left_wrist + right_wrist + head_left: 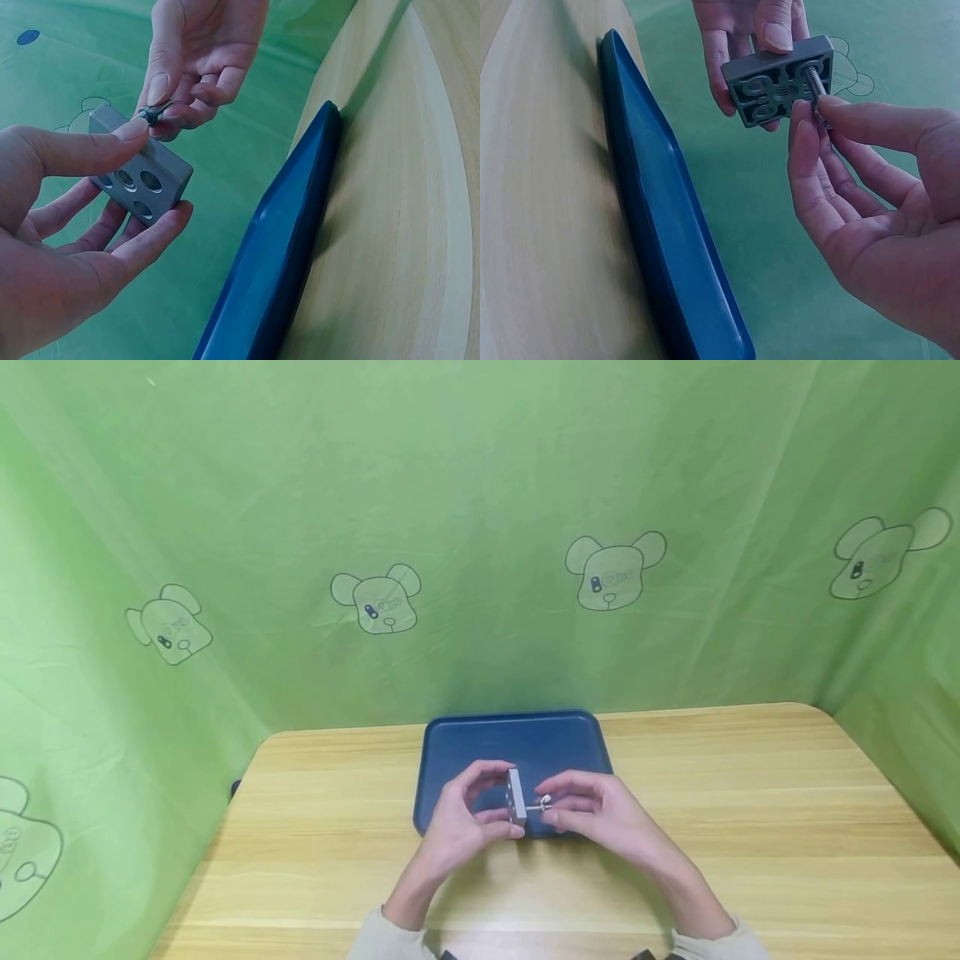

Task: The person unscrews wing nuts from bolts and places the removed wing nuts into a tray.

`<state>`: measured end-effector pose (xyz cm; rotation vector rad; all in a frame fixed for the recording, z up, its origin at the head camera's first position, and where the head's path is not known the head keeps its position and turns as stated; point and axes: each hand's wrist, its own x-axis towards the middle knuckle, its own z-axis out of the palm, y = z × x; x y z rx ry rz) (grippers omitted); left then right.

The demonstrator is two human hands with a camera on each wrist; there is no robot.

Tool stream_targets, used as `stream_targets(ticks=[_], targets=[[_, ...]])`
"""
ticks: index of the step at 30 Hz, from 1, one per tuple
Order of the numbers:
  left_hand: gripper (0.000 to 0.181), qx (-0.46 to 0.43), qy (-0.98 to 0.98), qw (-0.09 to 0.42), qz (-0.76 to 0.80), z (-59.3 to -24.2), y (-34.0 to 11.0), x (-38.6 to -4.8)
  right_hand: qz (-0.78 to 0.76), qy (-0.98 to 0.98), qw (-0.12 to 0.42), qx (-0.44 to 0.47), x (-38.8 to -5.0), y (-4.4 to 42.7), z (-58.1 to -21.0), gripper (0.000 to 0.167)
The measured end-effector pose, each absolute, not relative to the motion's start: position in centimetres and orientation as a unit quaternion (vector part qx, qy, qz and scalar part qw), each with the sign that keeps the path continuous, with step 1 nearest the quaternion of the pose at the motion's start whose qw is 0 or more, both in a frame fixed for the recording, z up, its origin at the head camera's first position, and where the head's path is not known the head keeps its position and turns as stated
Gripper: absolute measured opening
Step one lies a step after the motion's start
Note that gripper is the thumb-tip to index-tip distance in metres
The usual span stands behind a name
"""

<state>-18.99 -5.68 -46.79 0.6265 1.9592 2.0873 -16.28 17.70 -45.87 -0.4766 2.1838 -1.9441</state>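
A grey metal block (515,797) with several round holes is held upright by its edges in the left hand (461,827), above the front part of a blue tray (480,739). Thumb and fingers of the right hand (611,814) pinch the head of a threaded bolt (533,808). In the right wrist view the bolt (815,81) meets the recessed face of the block (780,93) near one corner; how deep it sits cannot be told. The left wrist view shows the block's flat face (150,181), with the left thumb across its upper edge.
The blue tray lies flat at the back of a light wooden table (322,827), under the hands. Behind and beside the table hangs a green curtain (480,527) with printed bear heads. A small dark object (236,787) shows at the table's left edge.
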Motion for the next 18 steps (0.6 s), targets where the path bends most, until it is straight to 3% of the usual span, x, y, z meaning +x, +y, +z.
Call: stream_targets(ticks=[18], targets=[[0.073,0.213,0.674,0.102,0.7,-47.0,-5.69,-19.14,-0.655,0.729,0.08,-0.182,-16.61,17.64,-46.15,0.023]])
